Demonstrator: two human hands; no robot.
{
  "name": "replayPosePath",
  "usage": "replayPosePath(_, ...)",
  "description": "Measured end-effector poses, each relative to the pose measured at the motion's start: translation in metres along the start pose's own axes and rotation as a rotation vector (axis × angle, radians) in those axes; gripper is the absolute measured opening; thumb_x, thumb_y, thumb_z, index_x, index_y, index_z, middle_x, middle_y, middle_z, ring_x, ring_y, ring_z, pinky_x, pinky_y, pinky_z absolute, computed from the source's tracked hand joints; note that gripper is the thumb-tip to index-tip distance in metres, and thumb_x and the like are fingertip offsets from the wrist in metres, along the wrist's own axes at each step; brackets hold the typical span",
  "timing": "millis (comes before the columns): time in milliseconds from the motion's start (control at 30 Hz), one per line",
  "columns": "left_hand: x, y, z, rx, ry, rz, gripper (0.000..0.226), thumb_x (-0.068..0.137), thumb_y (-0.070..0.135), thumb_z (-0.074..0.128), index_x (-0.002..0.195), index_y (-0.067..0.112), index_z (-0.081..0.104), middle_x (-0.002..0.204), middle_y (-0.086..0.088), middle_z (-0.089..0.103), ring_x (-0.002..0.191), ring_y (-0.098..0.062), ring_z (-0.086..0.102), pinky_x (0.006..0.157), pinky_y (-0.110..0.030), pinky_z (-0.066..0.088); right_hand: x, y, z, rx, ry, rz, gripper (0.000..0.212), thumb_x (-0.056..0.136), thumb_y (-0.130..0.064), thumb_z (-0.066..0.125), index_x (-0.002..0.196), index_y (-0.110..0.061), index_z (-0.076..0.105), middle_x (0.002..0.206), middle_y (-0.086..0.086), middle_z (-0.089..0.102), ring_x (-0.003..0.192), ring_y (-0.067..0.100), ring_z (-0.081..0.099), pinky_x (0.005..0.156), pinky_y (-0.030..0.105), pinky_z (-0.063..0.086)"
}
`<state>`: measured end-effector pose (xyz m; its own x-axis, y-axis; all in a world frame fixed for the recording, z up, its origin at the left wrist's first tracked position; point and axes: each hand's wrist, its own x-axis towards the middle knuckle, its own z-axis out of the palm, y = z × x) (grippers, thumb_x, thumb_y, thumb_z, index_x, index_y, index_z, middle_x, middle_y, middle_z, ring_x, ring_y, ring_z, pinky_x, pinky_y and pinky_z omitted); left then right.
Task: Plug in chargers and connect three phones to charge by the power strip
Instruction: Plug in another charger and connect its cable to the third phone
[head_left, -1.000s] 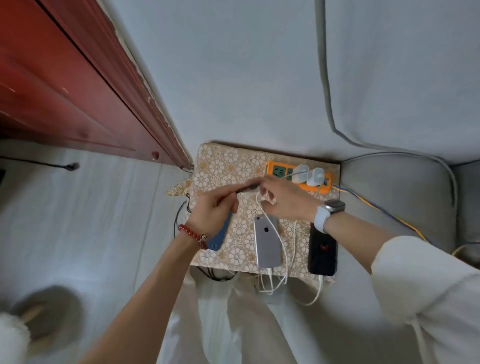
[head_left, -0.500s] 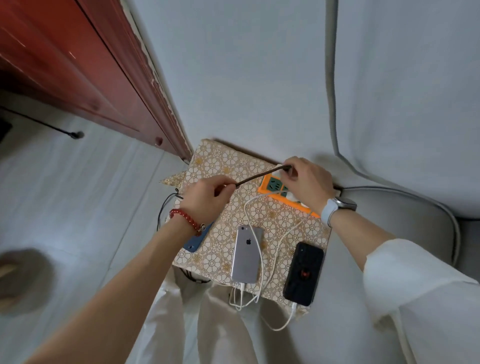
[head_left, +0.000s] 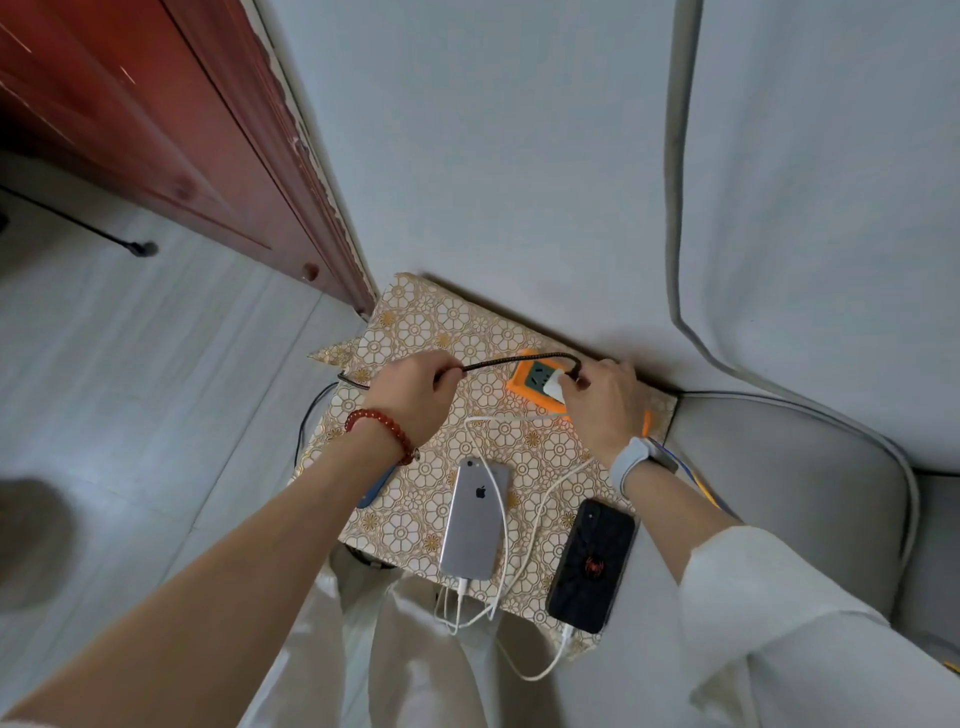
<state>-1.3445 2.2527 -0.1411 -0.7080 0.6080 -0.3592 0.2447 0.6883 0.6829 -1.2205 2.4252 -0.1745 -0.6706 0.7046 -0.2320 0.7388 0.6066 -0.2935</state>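
Note:
An orange power strip (head_left: 524, 382) lies at the back of a small table covered in a floral cloth (head_left: 441, 332). My right hand (head_left: 602, 405) holds a white charger (head_left: 553, 387) against the strip, and a dark braided cable (head_left: 514, 359) runs from it. My left hand (head_left: 410, 400) pinches that cable further along. A silver phone (head_left: 475, 519) and a black phone (head_left: 592, 566) lie face down, each with a white cable in its lower end. A blue phone (head_left: 375, 488) shows only partly under my left wrist.
A red wooden door (head_left: 156, 130) stands at the left, a pale wall behind the table. A grey cushioned seat (head_left: 795, 493) sits at the right. Loose white cables (head_left: 467, 613) hang over the table's front edge. Dark wires (head_left: 306, 426) drop at the left side.
My right hand moved from the middle of the table back to the power strip, pulling the dark cable taut. It now presses a white charger at the strip. The view tilted.

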Motion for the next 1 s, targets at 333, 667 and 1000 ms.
replayPosePath(333, 0.005, 0.004, 0.003, 0.053, 0.062, 0.025, 0.022, 0.091, 0.021, 0.044, 0.096, 0.011, 0.063, 0.087, -0.005, 0.063, 0.076, -0.021, 0.054, 0.067, -0.032, 0.047, -0.005, 0.003, 0.004, 0.151, 0.028, 0.046, 0.016, 0.083, -0.024, 0.06, 0.088, -0.008, 0.059, 0.085, 0.015, 0.064, 0.095, 0.032, 0.051, 0.068, 0.033, 0.037)
replayPosePath(667, 0.03, 0.028, -0.002, 0.12, 0.154, 0.049, 0.026, 0.093, 0.024, 0.04, 0.097, 0.008, 0.06, 0.099, -0.009, 0.062, 0.088, -0.026, 0.057, 0.07, -0.036, 0.048, -0.001, -0.003, 0.006, 0.008, 0.045, 0.076, 0.023, 0.089, -0.027, 0.048, 0.089, -0.009, 0.061, 0.087, 0.016, 0.066, 0.096, 0.033, 0.053, 0.085, 0.041, 0.034)
replayPosePath(1000, 0.035, 0.031, -0.003, 0.153, 0.115, 0.091, 0.023, 0.093, 0.022, 0.04, 0.093, 0.009, 0.06, 0.098, -0.01, 0.061, 0.086, -0.027, 0.056, 0.072, -0.036, 0.046, -0.001, -0.003, 0.007, 0.034, 0.106, 0.123, 0.02, 0.087, -0.024, 0.05, 0.087, -0.006, 0.06, 0.086, 0.017, 0.066, 0.094, 0.033, 0.054, 0.086, 0.041, 0.032)
